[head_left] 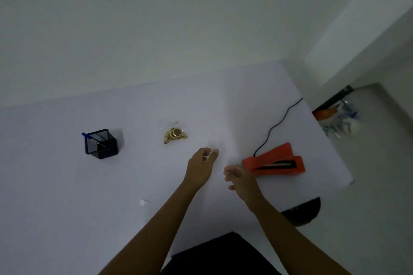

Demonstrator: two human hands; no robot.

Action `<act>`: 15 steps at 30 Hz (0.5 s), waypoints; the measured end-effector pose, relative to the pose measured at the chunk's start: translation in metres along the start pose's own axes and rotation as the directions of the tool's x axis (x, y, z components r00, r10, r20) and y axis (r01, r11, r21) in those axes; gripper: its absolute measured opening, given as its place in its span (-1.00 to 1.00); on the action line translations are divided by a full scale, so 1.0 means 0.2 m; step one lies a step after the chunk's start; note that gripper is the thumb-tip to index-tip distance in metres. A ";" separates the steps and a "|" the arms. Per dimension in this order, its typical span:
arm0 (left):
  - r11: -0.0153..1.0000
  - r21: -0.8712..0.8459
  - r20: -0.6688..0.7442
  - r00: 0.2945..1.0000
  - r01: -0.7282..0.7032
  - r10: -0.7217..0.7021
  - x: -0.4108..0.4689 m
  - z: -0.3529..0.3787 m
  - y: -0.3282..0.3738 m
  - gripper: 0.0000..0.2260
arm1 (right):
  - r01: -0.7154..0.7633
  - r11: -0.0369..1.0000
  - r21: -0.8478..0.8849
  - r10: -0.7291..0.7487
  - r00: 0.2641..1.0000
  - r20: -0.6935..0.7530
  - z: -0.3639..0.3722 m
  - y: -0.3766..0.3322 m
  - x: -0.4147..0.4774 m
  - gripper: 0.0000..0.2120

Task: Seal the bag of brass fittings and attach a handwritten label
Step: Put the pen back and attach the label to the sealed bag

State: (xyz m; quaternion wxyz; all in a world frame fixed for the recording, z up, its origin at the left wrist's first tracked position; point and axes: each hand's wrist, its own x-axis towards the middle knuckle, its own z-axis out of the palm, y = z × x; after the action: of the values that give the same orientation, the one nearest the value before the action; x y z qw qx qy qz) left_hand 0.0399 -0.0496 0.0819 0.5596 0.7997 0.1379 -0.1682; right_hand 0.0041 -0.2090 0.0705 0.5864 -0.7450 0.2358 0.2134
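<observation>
A small clear bag of brass fittings (174, 133) lies flat on the white table (67, 185), toward the back centre. My left hand (201, 166) hovers a short way in front and to the right of it, fingers loosely curled, holding nothing. My right hand (240, 177) is beside it, fingers apart and empty, just left of the orange heat sealer (276, 161), whose jaw stands open. A black mesh pen holder (101, 144) with a blue pen (86, 135) stands at the left. A small white label (144, 202) lies near the table's front.
The sealer's black cord (274, 127) runs back to the table's right edge. Beyond that edge, lower down, sit a dark round object (301, 212) and a cluster of clutter (337, 118). A white wall rises behind the table.
</observation>
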 end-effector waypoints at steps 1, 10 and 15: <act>1.000 0.006 0.041 0.999 -0.014 0.014 -0.03 0.05 0.02 -0.65 | -0.014 0.999 0.029 0.015 0.999 -0.033 -0.04 0.02 -0.04 -0.87; 0.994 0.108 0.245 0.969 -0.025 -0.002 -0.12 0.40 0.13 -0.60 | -0.128 0.977 0.169 0.164 0.962 -0.218 -0.43 0.17 -0.13 -0.89; 0.988 0.142 0.260 0.961 0.055 -0.091 -0.08 0.62 0.17 -0.43 | -0.207 0.949 0.240 0.284 0.889 -0.358 -0.73 0.34 0.03 -0.84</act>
State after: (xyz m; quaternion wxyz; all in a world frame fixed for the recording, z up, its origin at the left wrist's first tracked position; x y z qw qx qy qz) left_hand 0.0246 -0.1778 0.0783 0.5119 0.7999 0.0796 -0.3030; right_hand -0.0252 -0.3656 0.0465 0.5662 -0.6753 0.4596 0.1102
